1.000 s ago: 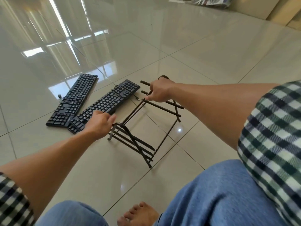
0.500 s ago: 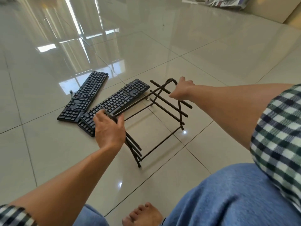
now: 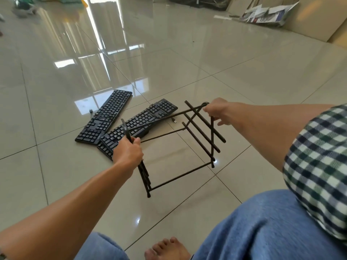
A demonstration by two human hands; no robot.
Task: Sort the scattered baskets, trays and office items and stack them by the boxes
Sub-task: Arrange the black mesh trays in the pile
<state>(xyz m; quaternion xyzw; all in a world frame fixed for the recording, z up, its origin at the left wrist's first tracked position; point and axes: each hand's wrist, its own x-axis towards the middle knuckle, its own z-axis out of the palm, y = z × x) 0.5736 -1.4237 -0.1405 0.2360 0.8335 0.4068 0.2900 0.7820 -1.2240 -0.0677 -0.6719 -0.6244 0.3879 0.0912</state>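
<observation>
A bare foot [image 3: 167,248] sits at bottom centre. Mid-frame, the dark rod rack [image 3: 180,176] seemingly rests its lower edge on the tile floor [image 3: 56,175]. The left hand [image 3: 127,152] has its fingers wrapped round the rack's left end, and the right hand [image 3: 218,111] clamps its far right corner. Just behind, the left keyboard [image 3: 105,117] and right keyboard [image 3: 142,121] touch at their near ends. Wide glossy floor runs to the papers [image 3: 266,15] at upper right.

Dark matt metal-rod rack [image 3: 199,128]; 2 black plastic keyboards [image 3: 105,119]; glossy tile floor [image 3: 187,57]; checked cloth sleeve [image 3: 317,162].

The tiled floor [image 3: 206,59] bears left keyboard [image 3: 107,117] touching right keyboard [image 3: 165,107], and perhaps papers [image 3: 266,15] far off
</observation>
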